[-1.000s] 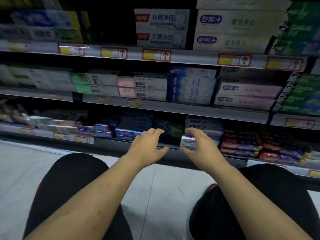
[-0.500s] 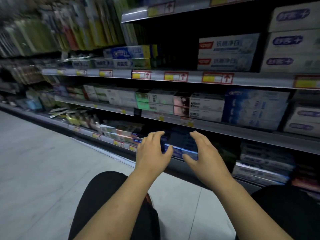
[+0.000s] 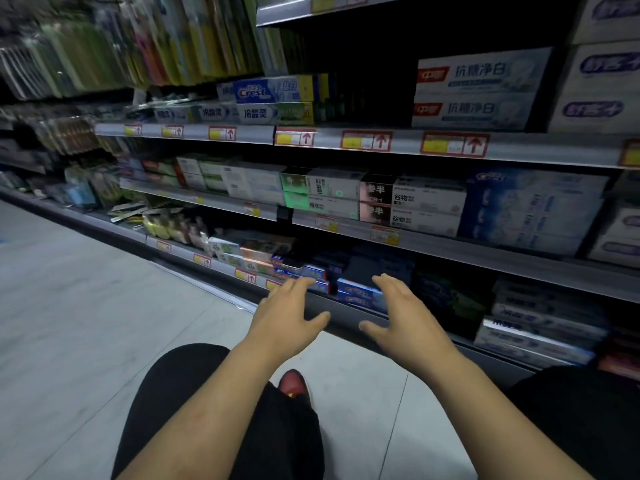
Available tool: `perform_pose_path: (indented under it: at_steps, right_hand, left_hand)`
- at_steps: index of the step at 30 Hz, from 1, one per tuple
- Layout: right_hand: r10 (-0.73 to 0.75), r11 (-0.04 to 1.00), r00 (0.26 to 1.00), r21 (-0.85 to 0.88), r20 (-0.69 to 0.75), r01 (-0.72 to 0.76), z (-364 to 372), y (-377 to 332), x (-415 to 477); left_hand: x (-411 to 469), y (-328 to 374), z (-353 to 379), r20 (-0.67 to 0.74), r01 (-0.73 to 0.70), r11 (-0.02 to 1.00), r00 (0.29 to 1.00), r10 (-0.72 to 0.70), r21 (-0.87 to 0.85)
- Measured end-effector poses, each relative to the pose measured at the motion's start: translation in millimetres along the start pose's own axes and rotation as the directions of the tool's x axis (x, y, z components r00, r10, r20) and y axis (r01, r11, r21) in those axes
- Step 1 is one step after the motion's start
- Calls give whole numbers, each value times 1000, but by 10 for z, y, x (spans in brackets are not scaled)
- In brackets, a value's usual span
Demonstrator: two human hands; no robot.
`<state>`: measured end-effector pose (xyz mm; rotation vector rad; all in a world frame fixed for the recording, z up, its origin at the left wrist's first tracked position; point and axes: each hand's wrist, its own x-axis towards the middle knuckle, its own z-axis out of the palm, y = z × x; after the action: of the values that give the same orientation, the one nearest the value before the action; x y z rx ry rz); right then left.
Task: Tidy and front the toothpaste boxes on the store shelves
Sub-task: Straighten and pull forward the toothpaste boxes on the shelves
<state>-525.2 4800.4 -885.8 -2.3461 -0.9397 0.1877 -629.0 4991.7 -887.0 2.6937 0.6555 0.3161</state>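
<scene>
Our fingers are spread and hold nothing; left hand and right hand hover just before the blue toothpaste boxes on the bottom shelf; we judge this row not yet fronted, its neighbours uneven; the upper shelves look mostly neat.

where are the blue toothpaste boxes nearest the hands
In the head view, the blue toothpaste boxes sit at the front of the bottom shelf, centre frame, beyond the gap between the left hand and right hand.
</scene>
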Motion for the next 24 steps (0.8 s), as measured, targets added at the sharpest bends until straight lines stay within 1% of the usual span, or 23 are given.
perform_pose_path:
  at_steps: [8,18,24]
  right_hand:
    - [73,994,996,-89,55,-68,-160,331,-251]
    - [148,988,986,-48,78,-144,-286,489,-462]
    - [184,981,979,-77,90,-178,-355,616,-492]
  left_hand:
    - [-65,68,42,65,-45,998,997,47,-32]
    - [-79,286,227,127,-109,994,986,109,-3]
    - [-62,390,335,165,-151,988,975,146,19]
